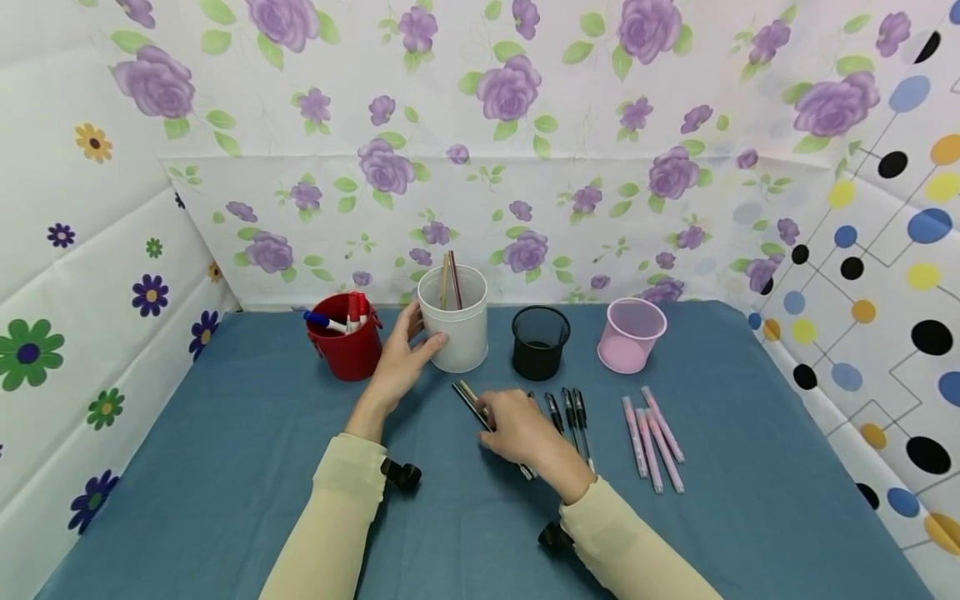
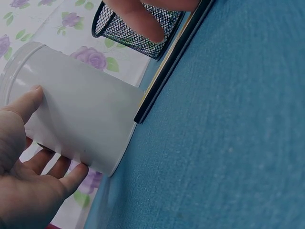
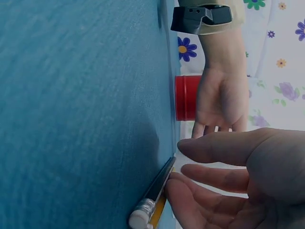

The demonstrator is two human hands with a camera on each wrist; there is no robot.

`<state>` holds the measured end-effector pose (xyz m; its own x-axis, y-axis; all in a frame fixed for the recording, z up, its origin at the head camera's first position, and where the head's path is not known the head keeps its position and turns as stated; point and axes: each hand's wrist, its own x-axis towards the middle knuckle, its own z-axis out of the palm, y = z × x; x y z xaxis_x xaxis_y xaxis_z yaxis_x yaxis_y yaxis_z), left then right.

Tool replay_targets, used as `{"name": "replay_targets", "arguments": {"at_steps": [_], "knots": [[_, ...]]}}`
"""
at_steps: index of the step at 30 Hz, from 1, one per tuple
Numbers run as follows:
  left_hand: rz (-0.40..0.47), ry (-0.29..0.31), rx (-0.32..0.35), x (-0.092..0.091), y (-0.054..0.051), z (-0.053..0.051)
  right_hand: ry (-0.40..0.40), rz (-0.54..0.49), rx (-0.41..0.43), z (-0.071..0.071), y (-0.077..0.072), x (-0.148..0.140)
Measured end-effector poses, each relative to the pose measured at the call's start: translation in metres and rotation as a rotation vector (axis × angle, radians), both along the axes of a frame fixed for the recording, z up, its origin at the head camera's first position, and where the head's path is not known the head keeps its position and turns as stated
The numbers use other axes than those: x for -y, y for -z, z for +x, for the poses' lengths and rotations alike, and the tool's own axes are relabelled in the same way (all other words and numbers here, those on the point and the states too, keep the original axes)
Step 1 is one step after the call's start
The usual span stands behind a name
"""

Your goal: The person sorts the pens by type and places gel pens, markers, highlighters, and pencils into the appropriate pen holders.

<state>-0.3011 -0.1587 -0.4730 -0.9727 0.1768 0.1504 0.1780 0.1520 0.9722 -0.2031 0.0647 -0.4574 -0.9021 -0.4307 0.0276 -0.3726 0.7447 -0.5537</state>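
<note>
A white cup [image 1: 459, 337] stands upright with two pencils [image 1: 450, 283] leaning inside. My left hand [image 1: 399, 358] holds its left side; in the left wrist view the thumb and fingers of that hand [image 2: 33, 176] lie on opposite sides of the cup [image 2: 81, 109]. Over a few pencils lying on the cloth is my right hand [image 1: 525, 429]. In the right wrist view, its fingers touch or nearly touch a black pencil [image 3: 158, 183] beside a yellow one, the thumb of that hand [image 3: 238, 176] standing apart. The palm hides part of the pencils in the head view.
A red cup [image 1: 352, 348] with markers stands at left. Right of the white cup are a black mesh cup [image 1: 538, 354] and a pink cup [image 1: 628, 342]. Several black pens [image 1: 573, 417] and pink pens [image 1: 656, 450] lie in front on the blue cloth [image 1: 187, 483]. A patterned backdrop rises behind.
</note>
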Motion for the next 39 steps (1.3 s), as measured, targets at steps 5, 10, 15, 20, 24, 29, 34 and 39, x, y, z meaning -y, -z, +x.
{"name": "replay_targets", "arguments": {"at_steps": [5, 10, 15, 20, 24, 29, 34, 39], "knots": [[0.000, -0.001, 0.000, 0.000, 0.001, -0.001, 0.019, 0.020, 0.023, 0.003, 0.000, 0.000], [0.008, 0.003, -0.004, 0.000, 0.000, -0.001, 0.012, 0.089, -0.033, 0.005, 0.000, 0.002], [0.004, 0.002, 0.001, 0.001, 0.000, -0.002, 0.026, 0.139, -0.088, 0.006, 0.001, 0.005], [0.000, 0.000, -0.001, 0.001, 0.000, -0.002, 0.036, 0.164, -0.099, 0.007, 0.003, 0.008], [0.007, 0.002, -0.002, 0.002, 0.000, 0.000, 0.026, 0.158, -0.095, 0.007, 0.002, 0.008], [0.009, 0.002, 0.010, 0.003, 0.003, -0.001, -0.017, 0.074, -0.006, 0.003, -0.001, 0.002], [0.017, 0.005, 0.005, 0.002, 0.003, -0.003, -0.053, -0.038, 0.039, -0.002, -0.008, -0.007], [0.008, -0.006, -0.002, 0.001, 0.001, -0.002, -0.095, -0.120, 0.045, -0.009, -0.016, -0.017]]}}
